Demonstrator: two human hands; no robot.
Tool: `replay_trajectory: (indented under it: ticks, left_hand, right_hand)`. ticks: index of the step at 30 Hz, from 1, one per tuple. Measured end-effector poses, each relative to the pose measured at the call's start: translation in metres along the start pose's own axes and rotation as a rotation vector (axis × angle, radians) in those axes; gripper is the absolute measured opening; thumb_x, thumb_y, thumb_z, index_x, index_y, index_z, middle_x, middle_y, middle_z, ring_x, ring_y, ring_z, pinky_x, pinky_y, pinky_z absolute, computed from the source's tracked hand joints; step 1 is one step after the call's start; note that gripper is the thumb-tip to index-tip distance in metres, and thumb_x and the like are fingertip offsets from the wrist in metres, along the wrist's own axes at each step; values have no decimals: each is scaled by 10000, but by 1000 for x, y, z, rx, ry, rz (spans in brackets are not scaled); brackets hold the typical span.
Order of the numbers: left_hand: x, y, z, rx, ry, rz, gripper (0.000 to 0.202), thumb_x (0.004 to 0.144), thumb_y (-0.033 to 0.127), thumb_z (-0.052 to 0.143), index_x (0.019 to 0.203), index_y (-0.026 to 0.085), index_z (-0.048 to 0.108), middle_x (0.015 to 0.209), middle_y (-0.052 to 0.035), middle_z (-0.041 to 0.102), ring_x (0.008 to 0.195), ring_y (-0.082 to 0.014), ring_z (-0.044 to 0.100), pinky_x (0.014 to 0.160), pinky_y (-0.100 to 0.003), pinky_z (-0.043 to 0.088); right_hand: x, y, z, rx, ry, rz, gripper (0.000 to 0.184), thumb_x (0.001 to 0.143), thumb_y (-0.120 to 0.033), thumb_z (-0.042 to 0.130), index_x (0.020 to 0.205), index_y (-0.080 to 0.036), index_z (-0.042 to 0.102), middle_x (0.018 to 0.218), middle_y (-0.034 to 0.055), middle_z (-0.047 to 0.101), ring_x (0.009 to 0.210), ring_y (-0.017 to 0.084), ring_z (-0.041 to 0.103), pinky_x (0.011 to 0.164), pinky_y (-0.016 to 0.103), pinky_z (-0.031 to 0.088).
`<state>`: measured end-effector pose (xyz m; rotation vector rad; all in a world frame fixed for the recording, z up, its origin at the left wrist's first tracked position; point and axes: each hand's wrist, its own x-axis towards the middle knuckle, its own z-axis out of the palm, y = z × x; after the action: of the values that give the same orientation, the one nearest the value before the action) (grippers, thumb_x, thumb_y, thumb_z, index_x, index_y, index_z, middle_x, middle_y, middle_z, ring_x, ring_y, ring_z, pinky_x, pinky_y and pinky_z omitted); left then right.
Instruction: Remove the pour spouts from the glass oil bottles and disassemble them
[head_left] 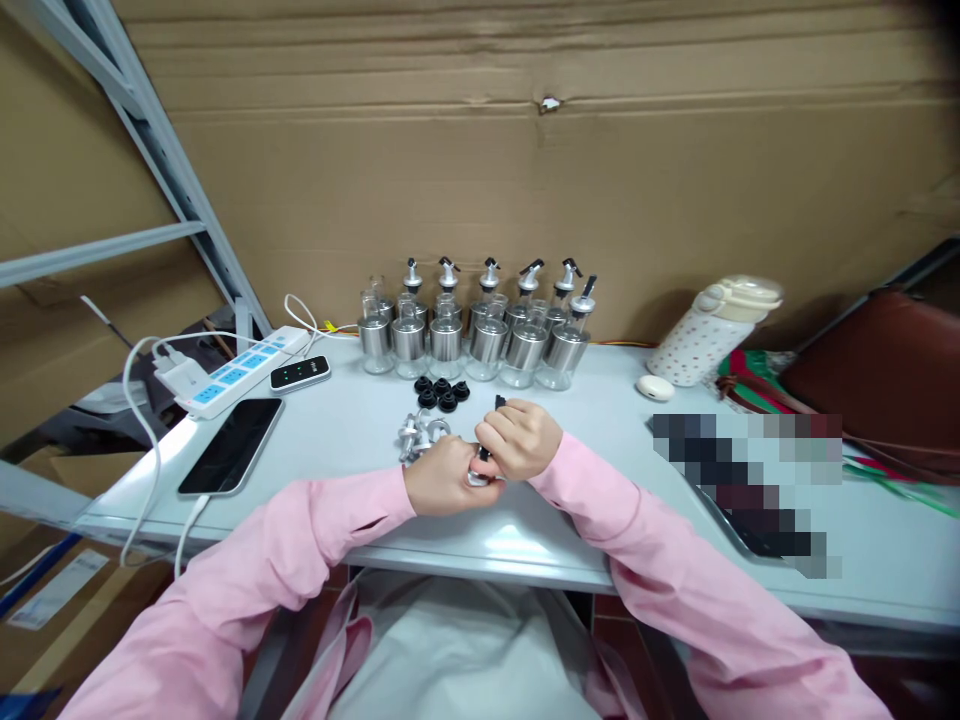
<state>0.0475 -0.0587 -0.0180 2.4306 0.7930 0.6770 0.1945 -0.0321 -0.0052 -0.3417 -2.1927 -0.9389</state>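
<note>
Over the near middle of the table, my left hand (446, 477) is closed around a silver pourer cap (476, 478), mostly covered by the fingers. My right hand (519, 440) meets it, fingers curled around a black pourer part (500, 402) whose tip sticks out above the fist. Where the two pieces join is hidden by the fingers. Loose silver pourer caps (412, 437) lie just beyond my left hand. Behind those is a cluster of black stoppers (441, 393). Glass bottles with steel sleeves (447, 345) stand in rows; several carry silver pourers with black spouts (490, 270).
On the left are a white power strip (247, 372), a small black device (300, 373) and a phone (232, 447) with a cable. A dotted tumbler (705, 335), a white oval case (655, 388) and a brown bag (885, 370) are on the right. Cardboard (450, 180) rises behind.
</note>
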Motion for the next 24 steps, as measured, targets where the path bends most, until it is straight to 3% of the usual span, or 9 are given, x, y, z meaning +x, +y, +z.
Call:
replay_trajectory:
  ticks: [24]
  left_hand:
    - [-3,1,0,-167,23,0,225,691,171,503,477,136,443,459,51,412,435,-47,365,440,-171,294]
  right_hand:
    - [-2,-3,3,98,-10,81,560,936,-363,141,515,-167,454,445,-4,384,426,111,291,482,265,232]
